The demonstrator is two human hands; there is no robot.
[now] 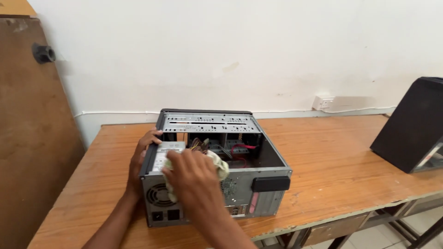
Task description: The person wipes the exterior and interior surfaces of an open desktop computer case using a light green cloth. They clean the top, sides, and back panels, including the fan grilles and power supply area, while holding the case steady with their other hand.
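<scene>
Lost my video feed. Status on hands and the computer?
Left hand gripping open grey metal computer case at its left edge. Right hand pressing pale crumpled cloth inside. Nothing blocking.

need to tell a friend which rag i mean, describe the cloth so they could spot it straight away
On the long wooden table lies an open grey computer case. At its near left corner, over the power supply, the right hand presses a crumpled cloth. It is pale cream, the only soft thing among metal and wires.
</scene>
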